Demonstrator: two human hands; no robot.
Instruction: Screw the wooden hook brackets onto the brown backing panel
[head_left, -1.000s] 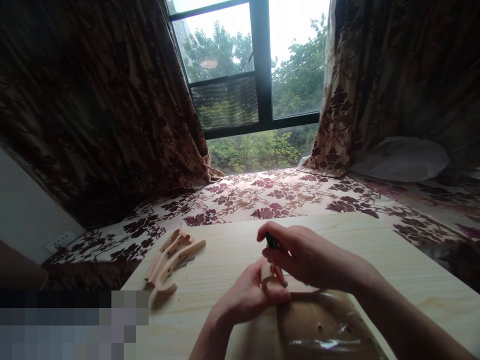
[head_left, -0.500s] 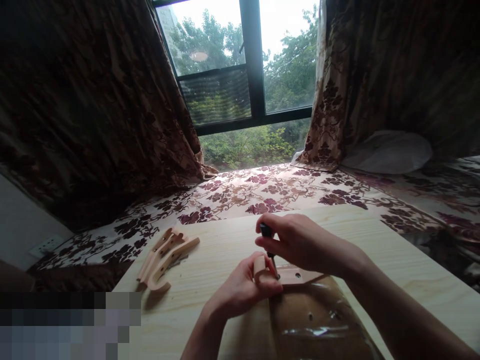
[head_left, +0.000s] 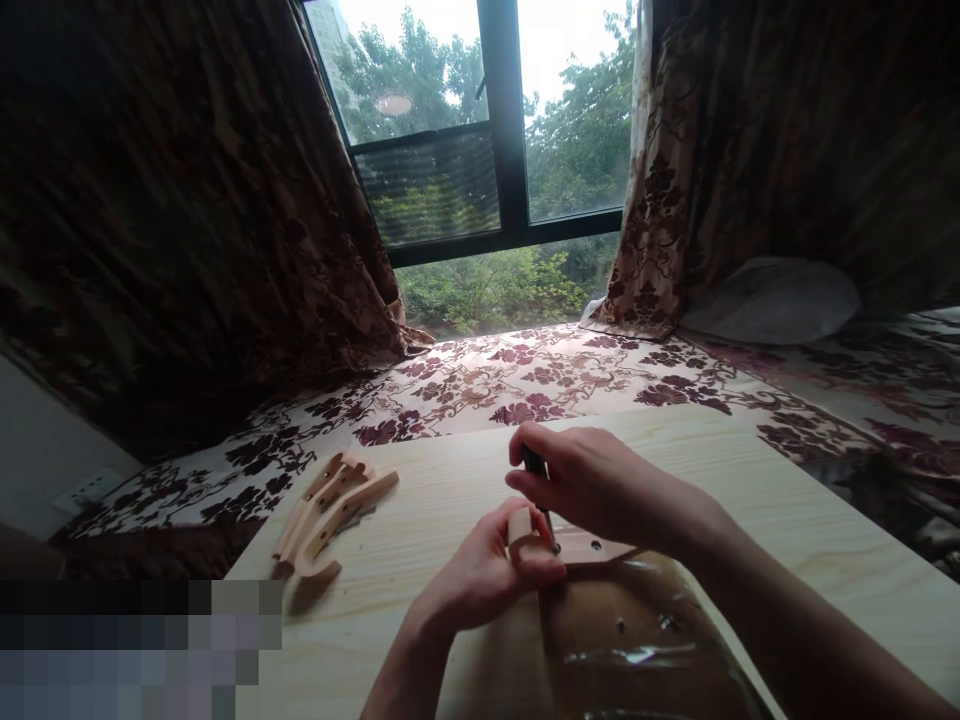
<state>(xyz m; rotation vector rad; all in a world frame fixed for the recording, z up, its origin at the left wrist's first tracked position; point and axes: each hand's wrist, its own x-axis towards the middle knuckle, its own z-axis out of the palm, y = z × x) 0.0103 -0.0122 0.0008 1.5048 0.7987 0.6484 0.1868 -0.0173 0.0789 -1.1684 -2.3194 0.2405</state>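
In the head view, clamped in the left fingers (head_left: 546, 571) near a pale worktop's (head_left: 442, 480) front: a curved wooden hook (head_left: 520, 532), curl upward beside the fingertips, straight arm reaching away to their right along the far edge of a brown package (head_left: 622, 675). Closed around the dark handle of a screwdriver (head_left: 535, 462), just above and beyond the left fingers: the right fingers (head_left: 529, 437), with forefinger bent over the top and thumb below. Angled down from the right fingers, with the tip meeting the wooden hook right beside the left fingers: the slim shaft. Visible in the hook's arm, to the right of that tip: a dark round hole (head_left: 596, 545).

Spread nearer than the right fingers, under the right forearm's left side: the package, glossy with clear film and marked by a small dark spot. Bunched on the worktop well left of both sets of fingers: several loose wooden hooks (head_left: 319, 560), drilled with holes, lying close together. Scattered just beside that bunch, on the side toward the fingers: small greyish pieces (head_left: 364, 516), too small to identify.

Stretched beyond the fingers and the worktop: a floral cloth (head_left: 525, 375), backed by a dark-framed window (head_left: 512, 150) between patterned curtains (head_left: 651, 240). Resting far off to the fingers' right, near the right curtain: a translucent whitish bag (head_left: 780, 300).
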